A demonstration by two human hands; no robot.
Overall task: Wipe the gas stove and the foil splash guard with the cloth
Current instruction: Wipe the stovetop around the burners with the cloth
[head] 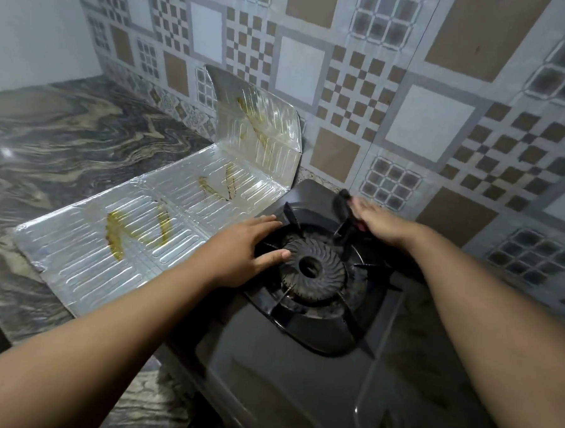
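Note:
The black gas stove (298, 378) fills the lower middle, with its round burner (311, 267) inside a pronged pan support (351, 315). My left hand (240, 247) rests flat on the support's left side, fingers straight and thumb touching the burner's edge. At the support's far right corner, my right hand (375, 222) is blurred and lies with fingers stretched over a dark bunched cloth (340, 202). The foil splash guard (136, 239) lies left of the stove on the counter. It is streaked with yellow grease, and its end panel (256, 127) stands upright against the wall.
A marbled stone counter (55, 143) stretches to the left and back. A tiled wall (412, 89) rises close behind the stove and the hands. The stove's front panel reaches the bottom of the view.

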